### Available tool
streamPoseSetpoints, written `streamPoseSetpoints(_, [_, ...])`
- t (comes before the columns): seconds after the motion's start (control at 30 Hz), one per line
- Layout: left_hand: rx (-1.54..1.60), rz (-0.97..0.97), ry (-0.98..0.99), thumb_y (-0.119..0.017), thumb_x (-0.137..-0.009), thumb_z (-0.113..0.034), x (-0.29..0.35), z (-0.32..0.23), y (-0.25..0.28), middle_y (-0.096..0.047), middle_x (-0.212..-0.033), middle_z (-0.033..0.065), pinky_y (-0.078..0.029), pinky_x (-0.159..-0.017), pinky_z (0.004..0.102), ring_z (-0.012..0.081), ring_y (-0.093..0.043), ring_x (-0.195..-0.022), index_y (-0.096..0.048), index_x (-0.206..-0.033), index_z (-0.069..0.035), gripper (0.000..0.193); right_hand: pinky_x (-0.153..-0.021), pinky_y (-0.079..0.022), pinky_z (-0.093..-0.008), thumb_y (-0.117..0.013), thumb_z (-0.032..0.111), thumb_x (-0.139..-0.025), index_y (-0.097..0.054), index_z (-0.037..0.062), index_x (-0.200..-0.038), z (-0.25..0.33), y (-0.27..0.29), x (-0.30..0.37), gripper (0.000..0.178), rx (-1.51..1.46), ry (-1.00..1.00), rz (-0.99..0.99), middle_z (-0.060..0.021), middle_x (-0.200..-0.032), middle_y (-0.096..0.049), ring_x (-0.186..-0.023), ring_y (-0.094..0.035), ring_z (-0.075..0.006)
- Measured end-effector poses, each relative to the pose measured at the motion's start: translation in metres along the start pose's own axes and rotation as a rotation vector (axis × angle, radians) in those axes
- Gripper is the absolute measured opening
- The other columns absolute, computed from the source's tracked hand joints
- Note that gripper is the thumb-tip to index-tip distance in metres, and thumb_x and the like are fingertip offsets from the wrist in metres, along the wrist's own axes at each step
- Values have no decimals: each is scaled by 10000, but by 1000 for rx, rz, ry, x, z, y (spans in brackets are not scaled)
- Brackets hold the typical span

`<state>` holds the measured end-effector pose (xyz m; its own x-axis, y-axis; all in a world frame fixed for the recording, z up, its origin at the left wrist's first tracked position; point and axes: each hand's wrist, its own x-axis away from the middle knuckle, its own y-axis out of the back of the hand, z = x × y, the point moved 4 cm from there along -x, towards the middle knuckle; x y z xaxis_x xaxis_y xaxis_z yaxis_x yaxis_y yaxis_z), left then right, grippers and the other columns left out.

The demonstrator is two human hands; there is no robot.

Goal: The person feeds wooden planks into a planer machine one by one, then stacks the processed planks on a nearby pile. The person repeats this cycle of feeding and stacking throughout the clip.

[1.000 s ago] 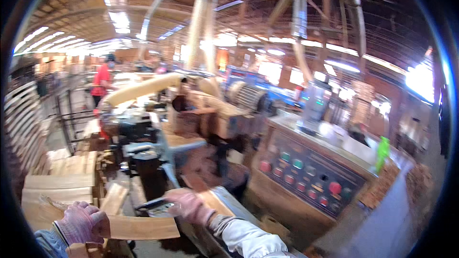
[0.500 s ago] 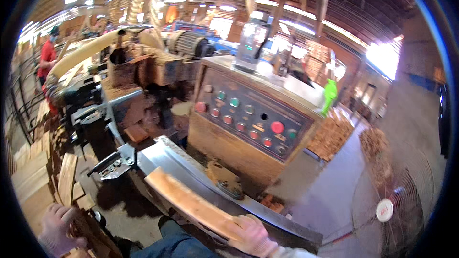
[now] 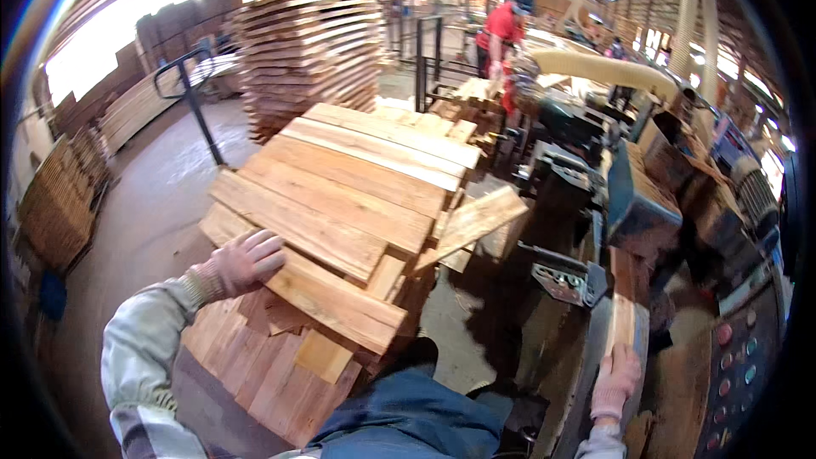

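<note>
Working left of control panel (image 3: 733,376)
Gripping nearer board (image 3: 627,302) with right hand (image 3: 618,378); touching farther plank (image 3: 327,293) with left hand (image 3: 245,263), grip unclear.

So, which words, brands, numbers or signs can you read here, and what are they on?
No text can be read.
Control panel: any lettering around the buttons is too small and blurred to read.
Piled boards: no writing that I can make out.

Right hand (image 3: 618,376) kinda hides the near end of its board (image 3: 627,302), and the control panel (image 3: 738,374) right of that grip's cut off.
</note>
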<state>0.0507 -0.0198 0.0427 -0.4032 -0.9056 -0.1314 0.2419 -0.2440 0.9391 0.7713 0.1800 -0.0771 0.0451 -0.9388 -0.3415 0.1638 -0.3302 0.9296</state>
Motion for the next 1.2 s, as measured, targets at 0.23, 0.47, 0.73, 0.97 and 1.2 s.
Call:
streamPoseSetpoints(0.23, [-45,-106,-19,-609,-997,-165,-8,11,-1,-586,-1540,212,-464,-1237,579,423,-580,-1449,-577,-1454,-78,466,-1044,-510,-483,-713,250,-975,-708,121,-1347,10,-56,-61,394,33,248,-342,-164,-1332,-697,-1213,-638,-403])
streamPoseSetpoints(0.47, [-236,-1,-7,-654,-918,-228,-95,29,7,-611,-1136,90,-472,-1089,529,301,-626,-1144,-593,-1296,-136,393,-1134,-533,-493,-827,136,-827,-773,11,-1231,158,22,-36,426,-564,394,-198,-220,-1288,-762,-1231,-702,-408])
streamPoseSetpoints(0.73, [-128,-229,-60,-679,-883,-233,-134,-28,56,-629,-1095,118,-521,-1013,493,329,-647,-1085,-624,-1200,-100,348,-1238,-397,-551,-817,547,-862,-649,66,-1451,287,168,3,778,-467,885,-79,-238,-1521,-577,-1425,-548,-423])
streamPoseSetpoints(0.97, [-207,-412,-666,-659,-972,-278,-284,-228,83,-629,-1451,155,-469,-1160,519,366,-615,-1361,-566,-1545,-131,598,-1211,-432,-525,-932,595,-674,-464,37,-1605,192,124,61,1182,-451,212,398,-311,-1558,-492,-1388,-531,-502])
streamPoseSetpoints(1.2, [69,-420,-674,-609,-990,-262,-336,-358,78,-540,-1613,196,-384,-1268,625,416,-504,-1522,-501,-1549,-85,596,-867,-601,-558,-895,489,-755,-581,165,-1566,62,119,241,927,-107,-368,76,-226,-1111,-759,-1025,-744,-439])
